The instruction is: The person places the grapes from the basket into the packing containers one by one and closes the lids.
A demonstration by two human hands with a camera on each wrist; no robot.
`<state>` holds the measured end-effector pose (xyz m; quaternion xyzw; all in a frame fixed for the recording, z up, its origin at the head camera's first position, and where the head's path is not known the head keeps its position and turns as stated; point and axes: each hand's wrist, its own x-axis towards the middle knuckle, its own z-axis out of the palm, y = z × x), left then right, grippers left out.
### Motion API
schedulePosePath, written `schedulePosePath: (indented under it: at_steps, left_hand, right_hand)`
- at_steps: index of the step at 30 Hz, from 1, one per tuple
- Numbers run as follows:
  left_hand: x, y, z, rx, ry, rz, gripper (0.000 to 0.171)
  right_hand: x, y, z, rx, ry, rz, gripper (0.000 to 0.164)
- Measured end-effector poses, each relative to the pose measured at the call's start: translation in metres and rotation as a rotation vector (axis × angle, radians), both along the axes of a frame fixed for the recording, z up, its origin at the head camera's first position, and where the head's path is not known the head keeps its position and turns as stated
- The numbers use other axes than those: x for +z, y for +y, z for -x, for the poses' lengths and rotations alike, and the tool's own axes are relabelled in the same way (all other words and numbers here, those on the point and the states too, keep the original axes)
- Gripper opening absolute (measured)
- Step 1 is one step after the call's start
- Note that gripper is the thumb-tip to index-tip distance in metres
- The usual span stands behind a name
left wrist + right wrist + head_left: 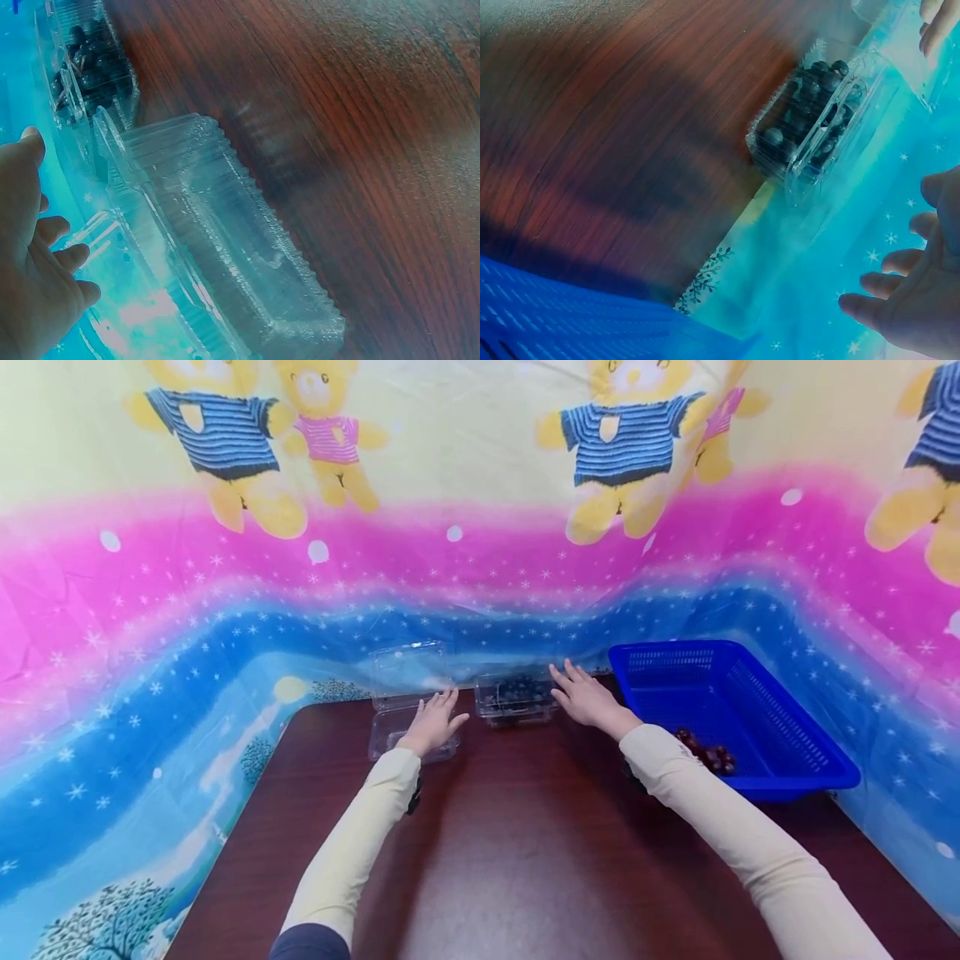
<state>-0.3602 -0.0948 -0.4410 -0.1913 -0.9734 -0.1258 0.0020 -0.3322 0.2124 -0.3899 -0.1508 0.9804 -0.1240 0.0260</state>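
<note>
My left hand (433, 722) is held with fingers extended above an open clear plastic box (247, 240), whose hinged lid (411, 670) stands up at the back. That box looks to have no fruit in it. To its right is a second clear plastic box (517, 700), filled with dark round fruit (802, 112) that resemble grapes. My right hand (589, 697) hovers, fingers spread, between this filled box and a blue basket (802, 739). Neither hand holds anything.
Reddish-brown grapes (716, 758) lie at the near left corner inside the blue basket. A brown wood-grain table (495, 843) is under everything. A patterned cloth (450, 560) with bears and snowflakes hangs right behind the boxes and along the sides.
</note>
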Motion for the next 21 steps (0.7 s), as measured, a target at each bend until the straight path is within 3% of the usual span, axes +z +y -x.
schedulePosePath:
  at_steps: [21]
  left_hand:
    - [-0.002, -0.017, 0.0, 0.008, -0.001, -0.011, 0.07]
  right_hand:
    - [0.008, 0.013, -0.009, 0.015, 0.006, -0.007, 0.055]
